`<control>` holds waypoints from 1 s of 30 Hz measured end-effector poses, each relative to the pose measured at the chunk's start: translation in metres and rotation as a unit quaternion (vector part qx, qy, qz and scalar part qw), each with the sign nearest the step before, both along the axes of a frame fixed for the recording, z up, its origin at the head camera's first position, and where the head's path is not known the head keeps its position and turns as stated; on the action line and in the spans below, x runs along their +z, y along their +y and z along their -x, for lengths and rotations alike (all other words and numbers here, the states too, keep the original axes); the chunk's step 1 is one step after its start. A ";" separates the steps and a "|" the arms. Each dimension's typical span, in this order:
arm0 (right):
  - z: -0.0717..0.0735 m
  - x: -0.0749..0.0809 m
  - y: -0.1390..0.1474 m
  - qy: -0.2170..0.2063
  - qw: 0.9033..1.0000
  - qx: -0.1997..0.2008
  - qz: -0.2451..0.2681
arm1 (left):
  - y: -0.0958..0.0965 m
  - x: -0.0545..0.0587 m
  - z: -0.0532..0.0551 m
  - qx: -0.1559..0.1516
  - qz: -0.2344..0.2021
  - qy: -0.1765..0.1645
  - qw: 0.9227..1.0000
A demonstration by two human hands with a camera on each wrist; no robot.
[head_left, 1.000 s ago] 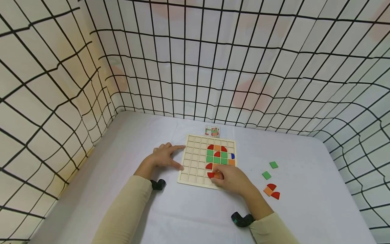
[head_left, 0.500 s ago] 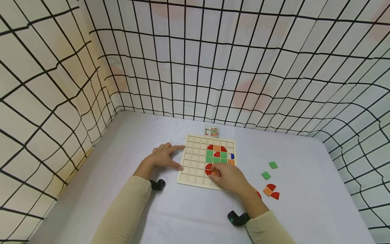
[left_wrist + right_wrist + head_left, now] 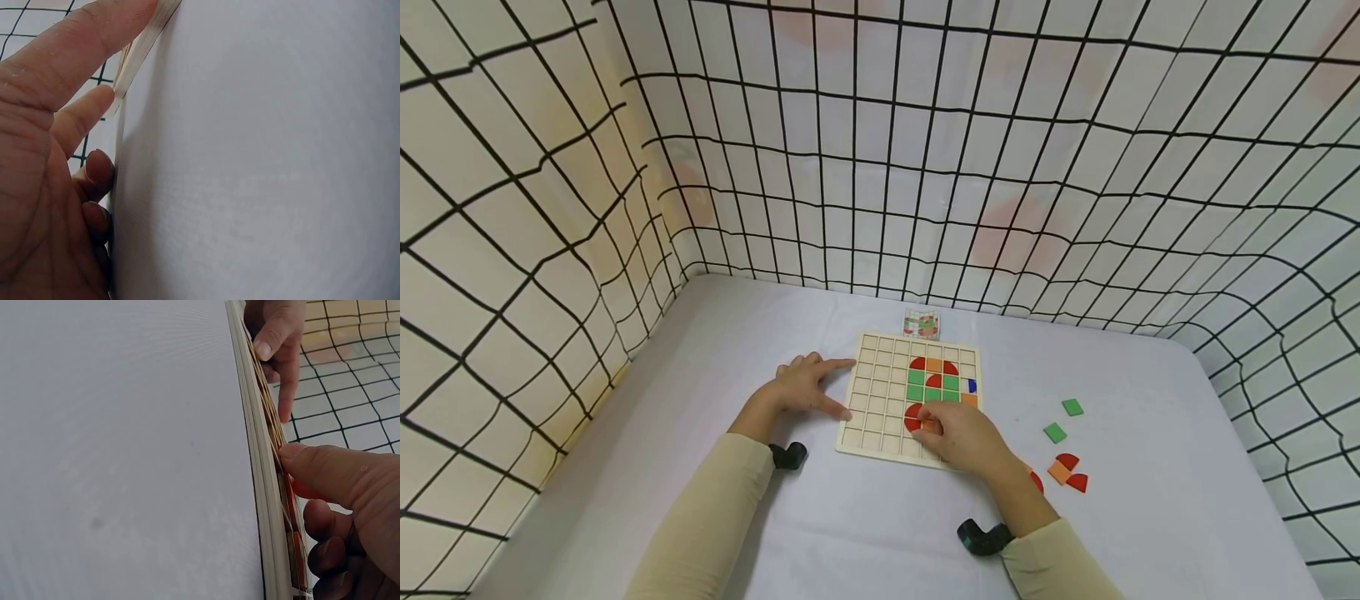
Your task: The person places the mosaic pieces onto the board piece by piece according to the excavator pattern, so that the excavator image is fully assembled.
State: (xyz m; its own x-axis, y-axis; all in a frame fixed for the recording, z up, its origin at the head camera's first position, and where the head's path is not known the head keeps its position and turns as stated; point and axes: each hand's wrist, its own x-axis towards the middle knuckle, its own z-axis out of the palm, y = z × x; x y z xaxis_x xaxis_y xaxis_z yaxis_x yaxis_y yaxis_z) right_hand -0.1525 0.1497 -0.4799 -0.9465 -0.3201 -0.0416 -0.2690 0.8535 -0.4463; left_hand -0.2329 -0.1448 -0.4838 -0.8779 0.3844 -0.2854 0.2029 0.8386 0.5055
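A pale wooden grid board (image 3: pixel 872 392) lies on the white cloth in the head view, with red, orange, green and blue tiles in its right part. My left hand (image 3: pixel 801 385) touches its left edge with spread, straight thumb and index finger; other fingers curl loosely. Over the lower right cells, my right hand (image 3: pixel 967 435) pinches a red quarter-circle tile (image 3: pixel 913 424) at the board with thumb and index finger. This tile sits below another red quarter-circle (image 3: pixel 913 409). In the right wrist view, red shows under the thumb (image 3: pixel 319 465). The palm hides some cells.
Right of the board lie two green square tiles (image 3: pixel 1072 407), an orange square (image 3: pixel 1060 472) and red quarter-circles (image 3: pixel 1077 482). More tiles (image 3: pixel 1036 481) peek out beside my right forearm. A small pattern card (image 3: pixel 922 323) stands behind the board. Black wire mesh (image 3: pixel 887 208) surrounds the table.
My right hand has shifted slightly left, bringing the red quarter-circle tile up against the red one above it. Tiles beside the right forearm have come into view. The left hand stays still.
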 end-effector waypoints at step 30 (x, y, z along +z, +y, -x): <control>-0.001 0.026 0.114 -0.047 0.983 -0.165 0.062 | 0.000 0.000 -0.001 0.001 0.008 0.000 1.000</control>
